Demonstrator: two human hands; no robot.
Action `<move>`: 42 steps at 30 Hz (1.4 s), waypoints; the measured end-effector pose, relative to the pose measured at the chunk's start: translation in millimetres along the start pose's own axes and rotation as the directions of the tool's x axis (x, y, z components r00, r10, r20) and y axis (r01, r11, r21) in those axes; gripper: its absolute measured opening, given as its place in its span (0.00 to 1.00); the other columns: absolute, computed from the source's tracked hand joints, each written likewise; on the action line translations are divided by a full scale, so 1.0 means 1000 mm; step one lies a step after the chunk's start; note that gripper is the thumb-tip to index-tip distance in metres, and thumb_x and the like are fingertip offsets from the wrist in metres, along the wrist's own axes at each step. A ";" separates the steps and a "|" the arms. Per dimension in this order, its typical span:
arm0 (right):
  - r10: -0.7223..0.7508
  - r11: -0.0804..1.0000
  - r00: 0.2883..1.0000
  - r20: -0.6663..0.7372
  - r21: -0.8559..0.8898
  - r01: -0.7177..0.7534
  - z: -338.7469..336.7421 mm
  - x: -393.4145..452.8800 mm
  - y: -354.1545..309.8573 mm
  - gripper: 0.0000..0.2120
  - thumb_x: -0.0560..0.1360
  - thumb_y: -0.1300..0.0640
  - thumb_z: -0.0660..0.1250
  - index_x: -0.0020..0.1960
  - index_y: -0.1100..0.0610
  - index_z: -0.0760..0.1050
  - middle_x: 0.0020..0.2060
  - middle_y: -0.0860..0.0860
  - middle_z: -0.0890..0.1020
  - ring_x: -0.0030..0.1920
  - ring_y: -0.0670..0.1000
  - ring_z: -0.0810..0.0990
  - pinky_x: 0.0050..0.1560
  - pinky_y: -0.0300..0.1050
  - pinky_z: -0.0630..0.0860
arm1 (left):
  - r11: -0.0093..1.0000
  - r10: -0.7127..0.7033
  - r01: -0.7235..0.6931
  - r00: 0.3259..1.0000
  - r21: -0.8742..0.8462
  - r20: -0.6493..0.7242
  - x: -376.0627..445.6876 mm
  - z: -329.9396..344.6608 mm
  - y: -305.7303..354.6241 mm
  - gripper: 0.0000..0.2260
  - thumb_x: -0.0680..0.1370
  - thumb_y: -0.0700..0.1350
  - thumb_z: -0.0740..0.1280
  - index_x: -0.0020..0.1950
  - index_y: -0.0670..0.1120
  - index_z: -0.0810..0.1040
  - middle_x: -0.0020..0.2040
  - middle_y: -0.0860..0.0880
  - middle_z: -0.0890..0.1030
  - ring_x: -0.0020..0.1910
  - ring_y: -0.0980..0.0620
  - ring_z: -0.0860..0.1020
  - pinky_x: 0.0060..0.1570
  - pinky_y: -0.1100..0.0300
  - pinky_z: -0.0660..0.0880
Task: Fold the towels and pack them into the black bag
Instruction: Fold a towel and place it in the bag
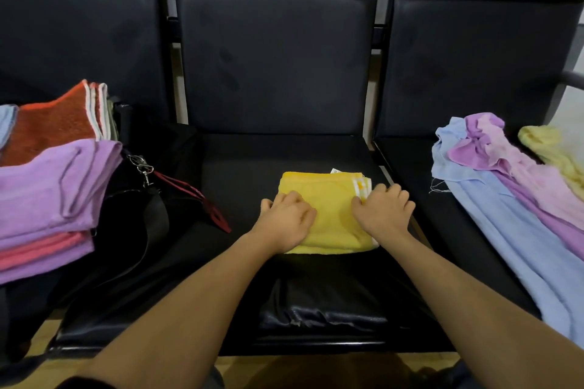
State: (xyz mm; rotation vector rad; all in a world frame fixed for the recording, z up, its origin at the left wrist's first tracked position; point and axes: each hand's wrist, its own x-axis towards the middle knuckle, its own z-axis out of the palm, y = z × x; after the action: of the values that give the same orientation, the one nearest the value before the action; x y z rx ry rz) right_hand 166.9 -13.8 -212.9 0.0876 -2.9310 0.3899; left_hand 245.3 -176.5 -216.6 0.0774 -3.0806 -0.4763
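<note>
The yellow towel (328, 211) lies folded into a small block on the middle seat (252, 167) of a row of dark chairs, and both hands sit on top of it: the left hand (286, 219) grips its left edge with curled fingers, and the right hand (384, 210) pinches the striped right edge, where the layers show. The likeliest slip is that the block springs open when lifted, since the stacked layers at the right edge are loose and only the fingers hold them; a one-sided lift would let the fold sag and undo itself. The black bag (139, 218) lies slumped on the seat to the left, its strap and a red tag (196, 196) spilling out, and its mouth is hard to make out, so the towel may snag or bunch on entry. On the left is a stack of folded towels (53, 186): purple, pink, orange and a blue edge are visible, at least four, though I cannot count exactly. On the right seat lie four unfolded towels (505, 186): blue, purple, pink and pale yellow.
</note>
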 end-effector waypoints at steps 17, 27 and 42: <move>-0.188 0.970 0.976 0.114 0.178 0.166 0.008 -0.017 -0.044 0.15 0.81 0.46 0.56 0.59 0.57 0.64 0.52 0.53 0.78 0.51 0.54 0.79 0.46 0.48 0.72 | 0.928 -0.370 0.362 0.920 -0.085 -0.127 -0.001 0.010 -0.012 0.19 0.82 0.51 0.54 0.72 0.51 0.58 0.59 0.43 0.67 0.49 0.44 0.75 0.53 0.52 0.68; -0.331 0.887 0.943 -0.019 0.335 0.318 -0.039 -0.037 -0.112 0.17 0.81 0.46 0.55 0.59 0.59 0.64 0.52 0.56 0.78 0.50 0.58 0.79 0.46 0.52 0.72 | 0.922 -0.370 0.387 0.861 -0.023 -0.349 -0.046 -0.074 -0.049 0.18 0.82 0.51 0.55 0.70 0.48 0.62 0.58 0.43 0.67 0.47 0.41 0.76 0.41 0.55 0.67; -0.478 0.703 0.871 -0.113 0.545 0.457 -0.085 -0.067 -0.308 0.17 0.81 0.46 0.55 0.59 0.60 0.64 0.54 0.56 0.77 0.52 0.58 0.77 0.44 0.49 0.68 | 0.843 -0.426 0.532 0.752 0.081 -0.503 -0.111 -0.220 -0.180 0.17 0.82 0.50 0.54 0.69 0.46 0.63 0.59 0.40 0.67 0.50 0.38 0.75 0.39 0.54 0.65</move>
State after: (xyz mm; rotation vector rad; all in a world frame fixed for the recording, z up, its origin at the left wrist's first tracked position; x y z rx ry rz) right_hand 273.0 -285.7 -66.6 0.9100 -2.5748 1.1410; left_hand 371.3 -408.5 -63.0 0.8796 -2.5803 -0.0838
